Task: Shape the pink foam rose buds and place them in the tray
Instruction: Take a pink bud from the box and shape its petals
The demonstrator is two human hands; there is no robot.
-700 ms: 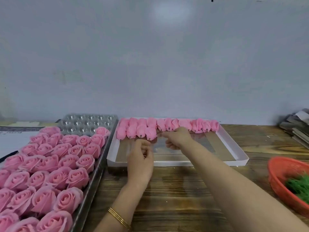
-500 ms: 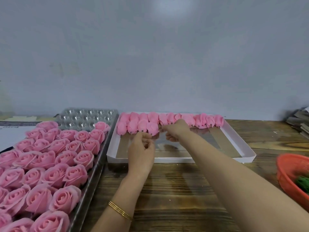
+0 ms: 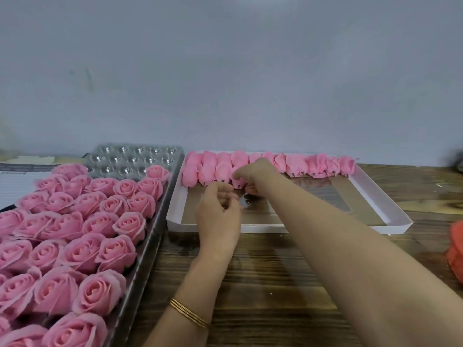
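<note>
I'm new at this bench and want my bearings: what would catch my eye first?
The mass of open pink roses filling the grey tray on the left strikes first. Next, the shaped buds lined along the far edge of the white tray, where the right hand pinches a bud in the second row.

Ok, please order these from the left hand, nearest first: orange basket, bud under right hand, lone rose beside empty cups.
1. Bud, just beyond the left hand.
2. Lone rose, to its left, grey tray.
3. Orange basket, far right edge.
</note>
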